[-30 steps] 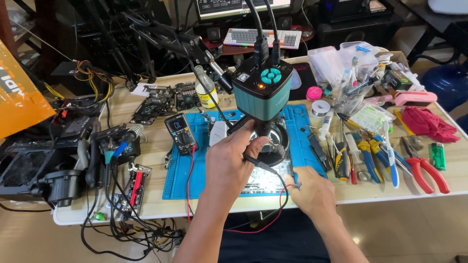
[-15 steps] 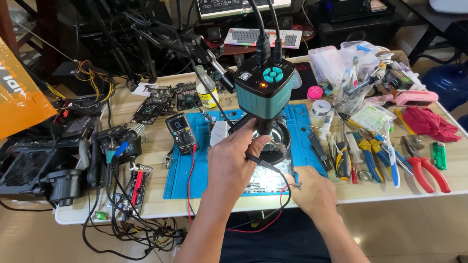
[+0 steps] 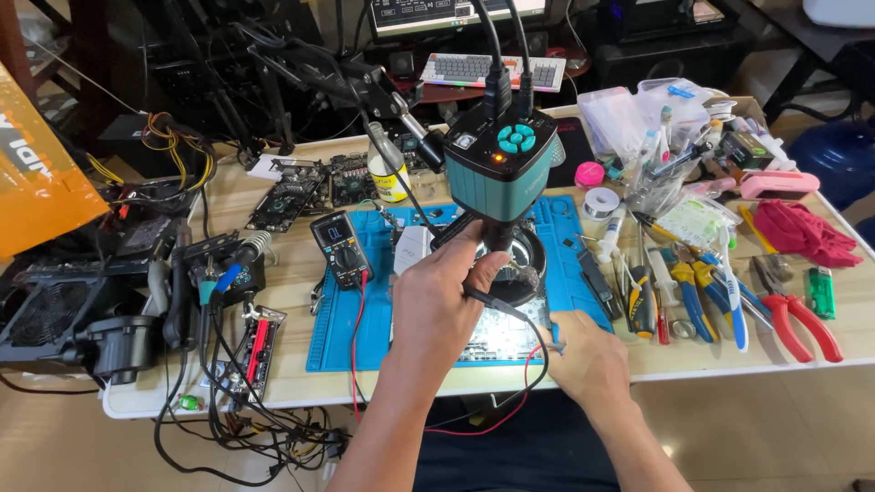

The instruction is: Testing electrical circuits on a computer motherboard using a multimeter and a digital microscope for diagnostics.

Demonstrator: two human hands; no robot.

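Two probes are held at the frame's centre. A black probe (image 3: 488, 299) is pinched in the closed left hand (image 3: 442, 305), just below the teal microscope camera (image 3: 501, 164). A red-wired probe (image 3: 556, 344) is gripped by the right hand (image 3: 588, 360) over the circuit board (image 3: 497, 342) on the blue mat (image 3: 333, 333).

Teal box-shaped microscope camera (image 3: 501, 164), lens down, above circuit board (image 3: 497, 339) on blue mat (image 3: 339, 337).

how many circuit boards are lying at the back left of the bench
2: a dark board left of the yellow-labelled bottle, and a second board beside it, nearer the bottle. More may be hidden under the cables.
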